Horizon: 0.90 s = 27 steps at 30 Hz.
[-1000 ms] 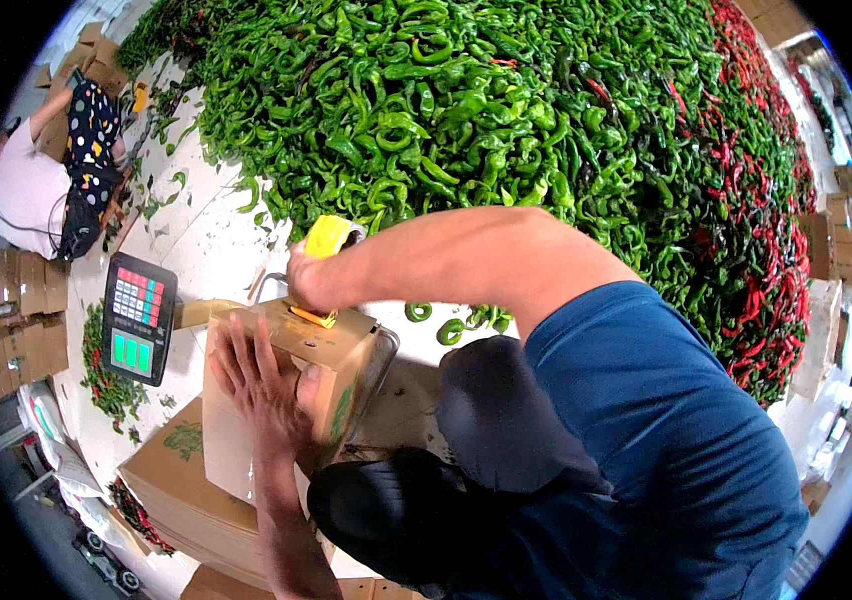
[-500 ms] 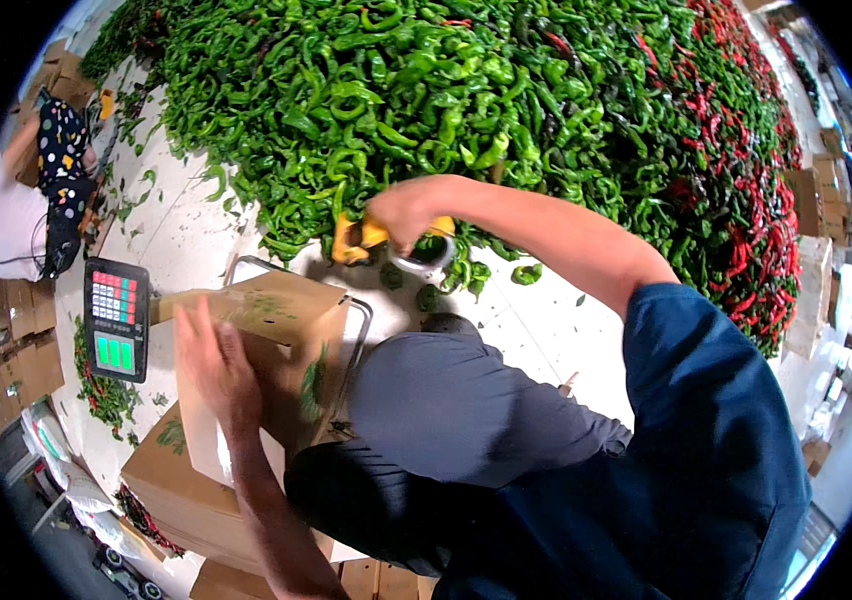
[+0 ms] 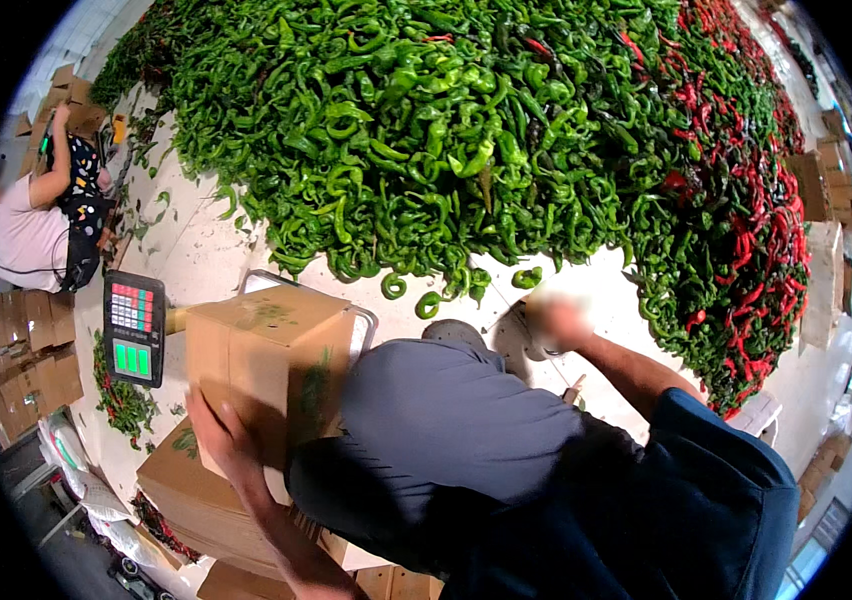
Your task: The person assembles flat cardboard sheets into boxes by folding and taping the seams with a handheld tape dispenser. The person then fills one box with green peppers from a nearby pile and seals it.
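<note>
My left hand (image 3: 223, 430) lies with its fingers stretched out against the near left side of a closed brown cardboard carton (image 3: 236, 365). The carton rests on or over a metal-rimmed platform, beside a scale's keypad and display (image 3: 133, 328) with green lit digits. On my right, past my knee, my right hand (image 3: 558, 318) is low over the pale floor and smeared by motion. A pale curved edge shows just under it; what the fingers hold cannot be made out.
A large heap of green peppers (image 3: 376, 150) spreads ahead, turning to red peppers (image 3: 746, 240) on the right. Flattened cartons (image 3: 211, 500) are stacked beside my left forearm. Another person (image 3: 41, 220) crouches at the far left near stacked boxes (image 3: 31, 345).
My right hand, which held a yellow tape dispenser beside the pepper heap, has swung right and nearer to me. My left hand has slid lower on the carton, whose top now looks level.
</note>
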Each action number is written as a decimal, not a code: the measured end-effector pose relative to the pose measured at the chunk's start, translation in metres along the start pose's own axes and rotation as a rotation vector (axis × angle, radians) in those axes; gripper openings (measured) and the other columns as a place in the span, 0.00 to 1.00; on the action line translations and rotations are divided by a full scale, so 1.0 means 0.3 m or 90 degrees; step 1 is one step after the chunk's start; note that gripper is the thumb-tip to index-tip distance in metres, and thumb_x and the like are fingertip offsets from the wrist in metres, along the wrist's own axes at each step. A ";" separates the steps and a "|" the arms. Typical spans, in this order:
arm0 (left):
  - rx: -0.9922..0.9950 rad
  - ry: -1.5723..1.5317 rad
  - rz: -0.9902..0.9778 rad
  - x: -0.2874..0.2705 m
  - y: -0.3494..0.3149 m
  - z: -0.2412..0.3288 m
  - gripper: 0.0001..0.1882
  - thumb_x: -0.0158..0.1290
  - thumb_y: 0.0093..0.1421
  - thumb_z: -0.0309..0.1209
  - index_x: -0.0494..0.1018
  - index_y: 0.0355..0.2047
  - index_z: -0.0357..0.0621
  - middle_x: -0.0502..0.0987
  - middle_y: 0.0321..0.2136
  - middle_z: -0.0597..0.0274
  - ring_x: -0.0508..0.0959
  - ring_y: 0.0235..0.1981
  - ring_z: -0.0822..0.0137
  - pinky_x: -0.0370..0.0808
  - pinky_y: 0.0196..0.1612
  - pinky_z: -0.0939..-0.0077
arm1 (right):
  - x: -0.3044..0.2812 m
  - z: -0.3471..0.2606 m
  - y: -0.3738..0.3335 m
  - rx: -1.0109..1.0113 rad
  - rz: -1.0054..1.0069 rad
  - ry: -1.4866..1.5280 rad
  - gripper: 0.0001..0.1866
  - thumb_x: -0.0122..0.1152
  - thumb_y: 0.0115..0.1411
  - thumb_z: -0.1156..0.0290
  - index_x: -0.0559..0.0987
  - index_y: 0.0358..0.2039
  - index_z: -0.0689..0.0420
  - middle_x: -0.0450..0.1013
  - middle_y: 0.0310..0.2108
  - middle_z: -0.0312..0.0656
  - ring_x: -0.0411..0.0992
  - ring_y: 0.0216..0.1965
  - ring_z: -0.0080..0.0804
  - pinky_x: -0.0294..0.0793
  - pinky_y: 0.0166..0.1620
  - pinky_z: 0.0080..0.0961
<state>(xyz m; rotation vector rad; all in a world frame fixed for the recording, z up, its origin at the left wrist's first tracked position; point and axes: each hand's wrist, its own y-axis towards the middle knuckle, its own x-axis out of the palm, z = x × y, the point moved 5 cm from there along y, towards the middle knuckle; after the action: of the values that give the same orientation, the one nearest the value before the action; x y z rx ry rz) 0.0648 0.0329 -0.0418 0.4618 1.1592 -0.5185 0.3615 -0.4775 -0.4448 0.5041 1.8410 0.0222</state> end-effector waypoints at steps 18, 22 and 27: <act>-0.673 -0.836 0.416 0.133 -0.584 -0.278 0.30 0.44 0.71 0.40 0.53 0.67 0.37 0.54 0.65 0.50 0.57 0.64 0.57 0.55 0.64 0.62 | 0.001 -0.955 1.626 0.175 -0.545 0.952 0.35 0.28 0.73 0.44 0.55 0.71 0.56 0.59 0.68 0.46 0.58 0.68 0.37 0.55 0.69 0.34; -0.683 -0.843 0.399 0.144 -0.579 -0.259 0.29 0.45 0.71 0.40 0.55 0.66 0.37 0.57 0.62 0.50 0.59 0.60 0.58 0.57 0.61 0.63 | 0.230 -0.845 1.530 0.259 -0.530 0.912 0.37 0.27 0.72 0.41 0.59 0.70 0.53 0.65 0.64 0.45 0.65 0.63 0.37 0.61 0.66 0.34; -0.680 -0.842 0.403 0.119 -0.597 -0.270 0.26 0.45 0.71 0.39 0.58 0.63 0.37 0.60 0.58 0.51 0.61 0.57 0.58 0.59 0.58 0.64 | -0.058 -0.847 1.590 0.252 -0.624 0.549 0.40 0.26 0.69 0.34 0.69 0.64 0.50 0.75 0.52 0.51 0.73 0.54 0.39 0.69 0.60 0.35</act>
<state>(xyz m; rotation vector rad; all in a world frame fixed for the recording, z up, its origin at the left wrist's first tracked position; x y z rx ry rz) -0.0918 -0.0664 -0.1161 -0.4486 -0.1321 0.3913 0.2899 0.0085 -0.2188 -0.2569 2.7803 -0.9244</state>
